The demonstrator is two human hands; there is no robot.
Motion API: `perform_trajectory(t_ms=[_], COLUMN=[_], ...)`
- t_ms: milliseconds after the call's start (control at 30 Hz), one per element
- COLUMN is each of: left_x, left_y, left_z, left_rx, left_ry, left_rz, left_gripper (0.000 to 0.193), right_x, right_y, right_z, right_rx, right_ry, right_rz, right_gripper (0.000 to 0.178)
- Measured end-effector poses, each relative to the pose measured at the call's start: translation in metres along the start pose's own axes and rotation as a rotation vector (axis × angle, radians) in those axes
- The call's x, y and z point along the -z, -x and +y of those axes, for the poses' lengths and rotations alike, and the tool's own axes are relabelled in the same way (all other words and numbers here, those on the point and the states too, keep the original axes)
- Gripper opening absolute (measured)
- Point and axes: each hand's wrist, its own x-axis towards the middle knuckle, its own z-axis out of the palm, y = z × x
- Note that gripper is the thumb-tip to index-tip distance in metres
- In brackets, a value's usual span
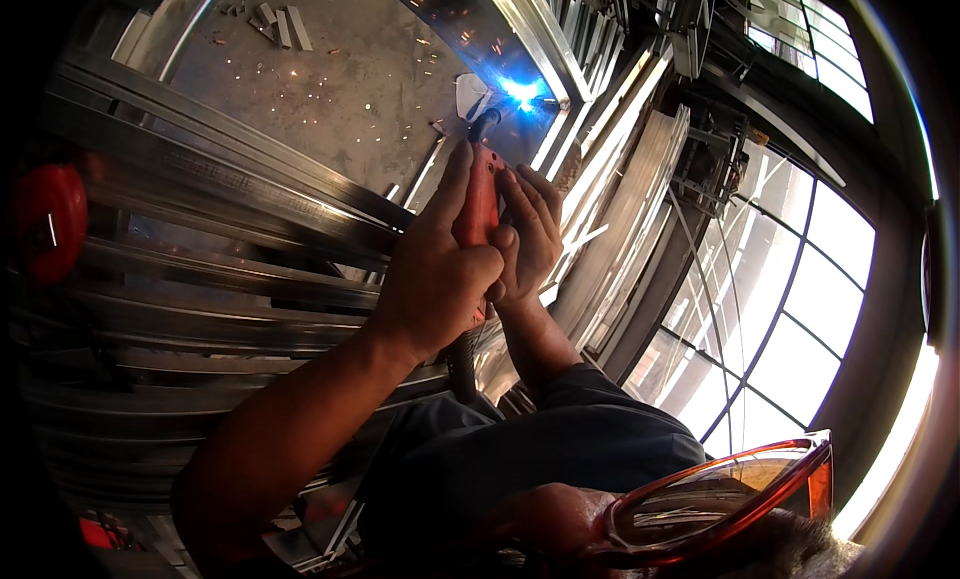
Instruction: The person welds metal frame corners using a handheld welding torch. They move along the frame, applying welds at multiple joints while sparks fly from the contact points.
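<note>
My left hand (428,264) is wrapped round the red handle of a welding torch (480,201). On the handle's other side my right hand (530,224) grips it too, its fingers lying along the upper part. The dark curved neck of the torch points up at a steel tube frame (548,39). A bright blue-white arc (522,91) burns close to the torch tip, by the frame's inner corner, and sparks fly out to the left. Glare hides the exact spot being welded. A dark cable runs down from the handle below my hands.
Long metal tubes (250,204) lie stacked across the left side. Small metal offcuts (285,27) rest on the grey surface at top left. A red rounded object (52,224) sits at the far left. More metal lengths (630,199) stand to the right, before large windows (790,289).
</note>
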Motion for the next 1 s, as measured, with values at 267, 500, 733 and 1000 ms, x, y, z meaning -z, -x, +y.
perform_trajectory(t_ms=[267,500,733,1000], left_x=[-0.001,0.003,0.004,0.001], left_y=[0.003,0.002,-0.009,0.006], left_z=[0.006,0.006,-0.004,0.008], left_rx=[0.050,0.079,0.036,0.051], left_ry=[0.066,0.069,0.058,0.064], left_rz=[0.011,-0.006,0.024,0.005], left_gripper=[0.101,0.101,0.101,0.102], right_x=[-0.002,-0.004,-0.006,0.000], right_y=[0.003,0.003,0.004,0.002], right_z=[0.001,0.003,0.015,-0.003], right_rx=[-0.006,0.001,0.015,-0.009], right_ry=[0.007,0.028,0.032,0.014], right_rz=[-0.052,-0.060,-0.057,-0.066], right_gripper=[0.050,0.050,0.050,0.052])
